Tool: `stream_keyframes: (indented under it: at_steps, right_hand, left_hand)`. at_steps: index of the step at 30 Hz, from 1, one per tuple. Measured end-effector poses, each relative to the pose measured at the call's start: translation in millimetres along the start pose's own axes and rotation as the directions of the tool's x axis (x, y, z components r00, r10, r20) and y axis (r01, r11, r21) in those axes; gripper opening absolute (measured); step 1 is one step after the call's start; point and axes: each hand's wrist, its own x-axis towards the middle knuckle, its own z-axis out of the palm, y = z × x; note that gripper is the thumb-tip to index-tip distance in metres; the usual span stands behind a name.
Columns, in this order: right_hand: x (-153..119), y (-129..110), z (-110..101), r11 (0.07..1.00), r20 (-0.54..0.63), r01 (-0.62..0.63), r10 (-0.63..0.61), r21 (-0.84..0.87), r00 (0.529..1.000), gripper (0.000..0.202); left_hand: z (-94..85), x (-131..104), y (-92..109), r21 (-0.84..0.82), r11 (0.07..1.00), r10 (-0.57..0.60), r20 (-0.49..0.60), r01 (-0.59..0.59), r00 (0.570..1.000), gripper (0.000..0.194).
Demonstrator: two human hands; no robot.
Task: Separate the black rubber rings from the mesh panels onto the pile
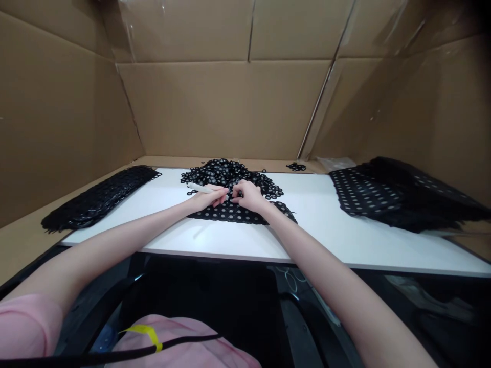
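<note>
My left hand [210, 198] is closed around a white pen-like tool [199, 188], its tip end among the fingers. Close to its right, my right hand [247, 196] has its fingers bent together at the work; whatever is between them is too small to make out. Both hands rest over a black strip with rows of pale dots [230, 213] lying on the white table [215, 238]. Just behind the hands is a heap of small black rings [218, 172], partly hidden by them.
On the left lies a long bundle of black mesh in shiny wrap [102, 198]. A pile of black dotted material [383, 191] covers the right side. A few black rings [296, 167] sit at the back edge. Cardboard walls [226, 110] enclose the table.
</note>
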Motion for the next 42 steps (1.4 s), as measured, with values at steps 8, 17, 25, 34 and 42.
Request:
stream_keyframes:
  at_steps: [8,17,25,34,42]
  right_hand:
    - [1,-3,4,0.999,-0.006,-0.032,0.032,0.019,0.999,0.008]
    - [1,-6,9,1.000,-0.030,0.002,-0.002,-0.004,1.000,0.011]
    - [-3,-3,-2,1.000,0.028,0.005,-0.005,-0.004,1.000,0.004]
    - [-6,1,-4,1.000,0.115,0.007,-0.004,-0.026,0.993,0.022]
    - [-5,-2,-3,1.000,0.101,0.002,-0.004,0.014,0.995,0.016]
  left_hand:
    - [1.5,0,0,0.105,0.993,0.048,0.005,-0.048,0.999,0.048]
    - [0.8,6,-1,0.223,0.966,0.109,0.119,-0.133,0.987,0.046]
    - [1.6,0,-3,0.185,0.975,0.107,0.094,-0.123,0.990,0.045]
    - [-0.4,-7,1,-0.065,0.998,-0.005,-0.026,0.003,1.000,0.049]
    - [5.0,-12,8,0.030,0.999,0.018,0.002,-0.018,1.000,0.047]
